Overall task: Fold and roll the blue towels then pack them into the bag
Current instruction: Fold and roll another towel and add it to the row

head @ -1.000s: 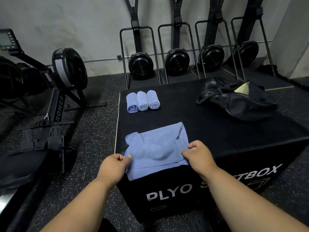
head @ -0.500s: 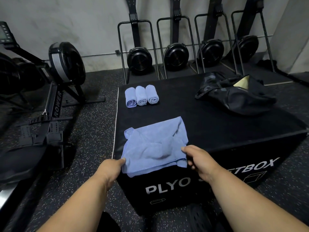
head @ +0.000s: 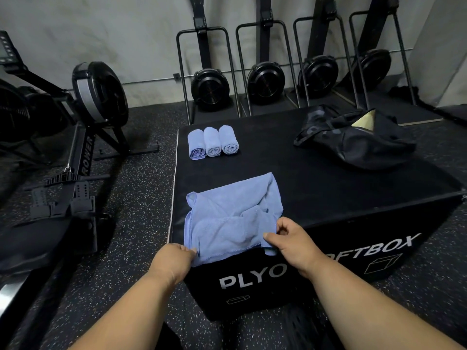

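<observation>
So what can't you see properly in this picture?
- Head view: inside the floppy black fabric bag; its own folds hide all but a tan patch.
- Left hand fingertips, tucked under the crumpled blue cloth towel.
- The word on the black padded plyo box, partly covered by the right hand.

wall [head: 101, 34] – grey | floor [head: 131, 223] – black, speckled | rowing machine [head: 83, 117] left

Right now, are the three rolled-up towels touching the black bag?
Apart. The head view shows the rolled towels at the box's far left and the bag at the far right, with bare black box top between them.
</observation>
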Tool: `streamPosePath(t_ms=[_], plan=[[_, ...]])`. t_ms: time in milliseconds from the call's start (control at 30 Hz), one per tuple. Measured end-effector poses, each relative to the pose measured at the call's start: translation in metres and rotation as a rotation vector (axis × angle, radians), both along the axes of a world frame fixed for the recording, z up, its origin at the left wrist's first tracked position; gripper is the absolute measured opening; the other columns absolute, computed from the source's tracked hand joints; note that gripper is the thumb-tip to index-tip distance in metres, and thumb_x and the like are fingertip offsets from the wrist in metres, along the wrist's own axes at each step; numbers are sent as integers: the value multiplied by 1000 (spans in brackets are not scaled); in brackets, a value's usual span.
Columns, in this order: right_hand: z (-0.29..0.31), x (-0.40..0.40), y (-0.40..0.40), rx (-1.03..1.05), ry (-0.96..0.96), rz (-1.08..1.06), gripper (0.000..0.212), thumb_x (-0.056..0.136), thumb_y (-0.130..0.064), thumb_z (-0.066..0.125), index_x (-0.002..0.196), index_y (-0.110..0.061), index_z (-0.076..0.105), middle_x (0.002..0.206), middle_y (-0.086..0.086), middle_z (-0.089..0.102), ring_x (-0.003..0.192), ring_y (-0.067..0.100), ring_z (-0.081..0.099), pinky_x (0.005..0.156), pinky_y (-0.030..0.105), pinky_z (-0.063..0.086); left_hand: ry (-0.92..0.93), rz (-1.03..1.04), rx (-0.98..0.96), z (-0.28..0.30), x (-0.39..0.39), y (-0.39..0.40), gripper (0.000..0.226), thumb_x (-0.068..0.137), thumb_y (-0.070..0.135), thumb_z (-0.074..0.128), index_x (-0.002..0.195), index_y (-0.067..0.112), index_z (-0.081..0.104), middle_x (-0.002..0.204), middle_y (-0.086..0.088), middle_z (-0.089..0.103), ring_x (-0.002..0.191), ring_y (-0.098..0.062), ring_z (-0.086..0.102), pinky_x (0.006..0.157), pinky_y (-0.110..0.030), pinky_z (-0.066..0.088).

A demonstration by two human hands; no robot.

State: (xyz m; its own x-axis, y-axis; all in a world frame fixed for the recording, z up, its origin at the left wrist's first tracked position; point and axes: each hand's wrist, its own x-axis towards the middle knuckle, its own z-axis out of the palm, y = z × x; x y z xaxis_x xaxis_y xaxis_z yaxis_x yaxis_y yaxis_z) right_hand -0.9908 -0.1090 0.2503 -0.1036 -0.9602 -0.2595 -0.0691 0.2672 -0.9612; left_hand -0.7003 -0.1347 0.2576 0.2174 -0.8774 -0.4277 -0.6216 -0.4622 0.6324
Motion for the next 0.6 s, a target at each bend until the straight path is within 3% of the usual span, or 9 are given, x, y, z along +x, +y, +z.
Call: streamPosePath(t_ms=[67,167,333,467,533,600], plan=[[-1,0,1,5,7,23,18,92,-9,71,86,-13,55,73,-2,55,68,11,54,66,27,47,124,47,-6,-6,0,1,37,91,8,70,55,13,61,54,-4,50,51,-20,39,56,-28,31],[0,-3,3,8,0,-1,24,88,-11,67,78,-19,47,70,-2,45,68,17,40,65,34,36,262,100,4,-8,0,3,31,97,4,65,67,9,62,55,-3,57,42,-10,43,44,-21,35],[4,-4,5,6,-88,13,20,82,-17,64,78,-19,45,77,5,42,75,21,37,66,36,31,-5,52,-85,-14,0,4,15,87,20,77,87,10,65,73,0,72,65,-22,63,70,-32,52],[7,-5,10,53,-193,65,12,79,-10,60,76,-16,49,79,6,51,76,21,46,65,32,36,-149,21,-149,-14,-5,9,14,91,22,68,87,16,56,80,-2,70,76,-26,66,71,-33,49],[8,-7,11,89,-250,66,22,88,1,54,72,-15,56,79,5,63,75,17,59,68,30,45,-187,0,-168,-17,-6,10,12,93,21,64,88,17,54,83,-2,68,77,-25,64,73,-35,49],[7,-11,12,121,-318,70,40,94,8,46,71,-17,66,85,6,72,80,17,68,82,39,56,-229,-25,-174,-17,-8,11,9,96,21,59,91,19,52,85,-2,66,79,-26,63,75,-37,48]])
